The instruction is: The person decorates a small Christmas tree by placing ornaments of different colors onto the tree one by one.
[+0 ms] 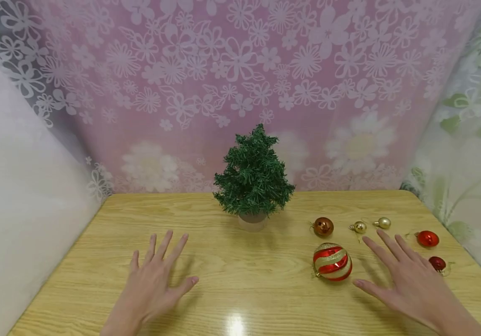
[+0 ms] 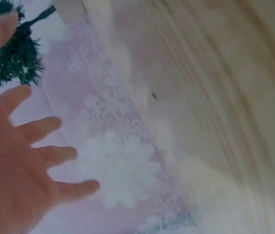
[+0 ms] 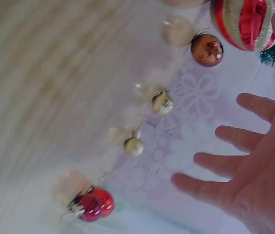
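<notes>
A small green artificial Christmas tree (image 1: 254,172) stands upright on a pale round base (image 1: 252,222) at the table's back middle. My left hand (image 1: 149,280) hovers at the left front with fingers spread, holding nothing; its palm also shows in the left wrist view. On the other side, my right hand (image 1: 412,280) is spread among the baubles and grips none. Left of its thumb lies a large red and gold striped bauble (image 1: 332,262). Behind that sits a brown bauble (image 1: 323,227). Two small gold baubles (image 1: 359,227) lie beyond the right fingertips.
A bright red bauble (image 1: 427,238) and a dark red bauble (image 1: 437,263) lie near the right edge of the wooden table (image 1: 206,298). A pink floral curtain (image 1: 190,93) hangs behind, with pale cloth (image 1: 17,186) at the left.
</notes>
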The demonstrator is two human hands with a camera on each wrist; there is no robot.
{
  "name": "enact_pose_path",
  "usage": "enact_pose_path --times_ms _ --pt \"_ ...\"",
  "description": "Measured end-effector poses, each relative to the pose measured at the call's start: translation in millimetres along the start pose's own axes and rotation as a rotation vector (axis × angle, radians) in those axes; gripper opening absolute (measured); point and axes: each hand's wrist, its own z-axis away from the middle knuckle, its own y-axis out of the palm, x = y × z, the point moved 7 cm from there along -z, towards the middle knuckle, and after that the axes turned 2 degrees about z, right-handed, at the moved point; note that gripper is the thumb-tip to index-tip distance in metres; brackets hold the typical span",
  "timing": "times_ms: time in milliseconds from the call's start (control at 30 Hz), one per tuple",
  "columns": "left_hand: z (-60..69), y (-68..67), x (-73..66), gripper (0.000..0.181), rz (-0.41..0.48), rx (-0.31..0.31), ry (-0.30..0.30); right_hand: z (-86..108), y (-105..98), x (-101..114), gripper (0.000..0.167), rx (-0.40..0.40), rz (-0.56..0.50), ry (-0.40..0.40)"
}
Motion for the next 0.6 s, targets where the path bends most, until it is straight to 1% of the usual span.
enact_pose_path --times_ms 67,233,333,433,600 --pt "-3.4 -4.4 -3.9 0.08 0.044 -0.062 0.04 -5.2 -5.8 8.5 0.094 -0.039 -0.042 -0.053" --pt "-12.9 -18.8 -16.0 0.066 0.156 -0.259 0.157 -14.9 -16.3 34.0 0.08 -0.127 -0.107 -0.202" --pt "-19.5 -26.5 -24.2 0.06 0.215 -0.353 0.211 -19.8 -17.8 45.9 0.078 -0.132 -0.114 -0.257" --pt "-27.5 -33.6 -33.0 0.055 0.271 -0.418 0.25 -24.5 -15.5 54.3 0.076 -0.107 -0.119 -0.287" --pt "-41.1 -40.3 -48.6 0.052 0.364 -0.471 0.284 -28.4 -5.5 67.0 0.072 -0.052 -0.119 -0.338"
